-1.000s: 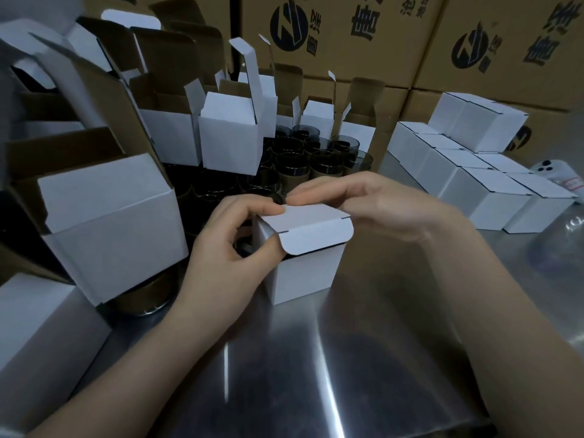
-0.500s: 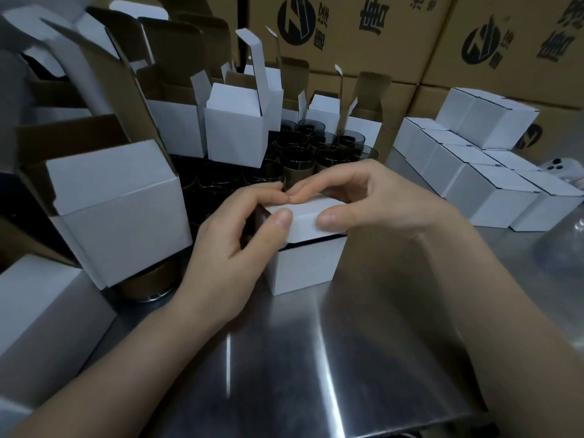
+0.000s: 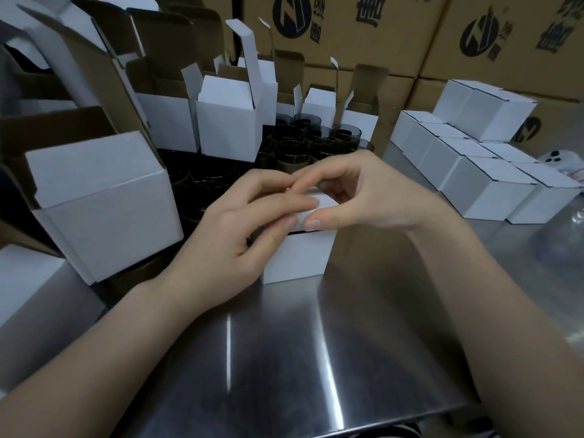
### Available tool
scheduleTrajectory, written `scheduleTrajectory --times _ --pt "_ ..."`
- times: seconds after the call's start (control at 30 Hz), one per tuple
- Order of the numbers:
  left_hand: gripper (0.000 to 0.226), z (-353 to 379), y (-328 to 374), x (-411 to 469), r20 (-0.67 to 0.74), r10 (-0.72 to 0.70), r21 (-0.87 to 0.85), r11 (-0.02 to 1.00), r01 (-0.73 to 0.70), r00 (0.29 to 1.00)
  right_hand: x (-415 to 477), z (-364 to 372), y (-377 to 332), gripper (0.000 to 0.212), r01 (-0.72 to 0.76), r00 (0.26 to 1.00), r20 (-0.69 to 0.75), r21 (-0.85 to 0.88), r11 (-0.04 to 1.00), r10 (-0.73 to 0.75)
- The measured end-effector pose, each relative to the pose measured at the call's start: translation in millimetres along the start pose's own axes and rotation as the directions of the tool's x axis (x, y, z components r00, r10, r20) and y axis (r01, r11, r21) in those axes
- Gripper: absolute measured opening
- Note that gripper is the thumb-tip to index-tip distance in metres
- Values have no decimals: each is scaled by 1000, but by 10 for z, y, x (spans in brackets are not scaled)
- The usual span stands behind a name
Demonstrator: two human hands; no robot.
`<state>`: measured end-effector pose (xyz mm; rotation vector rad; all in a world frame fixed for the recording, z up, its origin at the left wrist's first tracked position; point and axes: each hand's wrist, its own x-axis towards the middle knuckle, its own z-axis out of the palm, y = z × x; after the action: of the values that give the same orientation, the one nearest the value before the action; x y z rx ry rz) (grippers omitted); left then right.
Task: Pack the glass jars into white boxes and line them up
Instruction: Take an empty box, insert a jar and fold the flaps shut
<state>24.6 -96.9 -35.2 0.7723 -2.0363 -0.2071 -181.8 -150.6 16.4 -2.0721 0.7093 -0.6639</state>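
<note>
So you are partway: the fingers (image 3: pixel 284 202) of your left hand (image 3: pixel 234 235) and right hand (image 3: pixel 366 197) pinch down the lid (image 3: pixel 320 200) of one white box (image 3: pixel 300 257) on the surface (image 3: pixel 284 358), finished boxes (image 3: pixel 486 188) stand lined up at right, and many glass jars (image 3: pixel 294 143) and open boxes (image 3: pixel 227 128) wait behind.

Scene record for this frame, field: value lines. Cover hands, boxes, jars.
left hand: grips white box from its left side, thumb on the lid's front edge
right hand: pinches the lid, thumb at the front edge
white box: upright on steel table, lid folded down
closed boxes: lined up at right, more stacked on top at the back
open boxes: behind, flaps up
glass jars: dark, clustered behind the hands
</note>
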Motion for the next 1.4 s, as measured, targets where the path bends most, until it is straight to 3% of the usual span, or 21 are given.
scheduleTrajectory --times 0.6,0.97,1.17,1.4 --pt "30 25 -27 -17 8 -24 -103 994 25 1000 -16 -1 32 30 -80 996 23 -45 996 81" --pt "43 23 -46 -32 32 -62 -112 992 66 998 -31 -13 51 34 -132 989 76 50 990 128" --pt "41 41 -72 -34 15 -63 -90 994 64 998 -18 19 32 41 -170 983 80 44 984 166" --pt "32 34 -92 -30 32 -38 -85 996 40 999 -8 24 -14 35 -192 978 75 -35 981 194"
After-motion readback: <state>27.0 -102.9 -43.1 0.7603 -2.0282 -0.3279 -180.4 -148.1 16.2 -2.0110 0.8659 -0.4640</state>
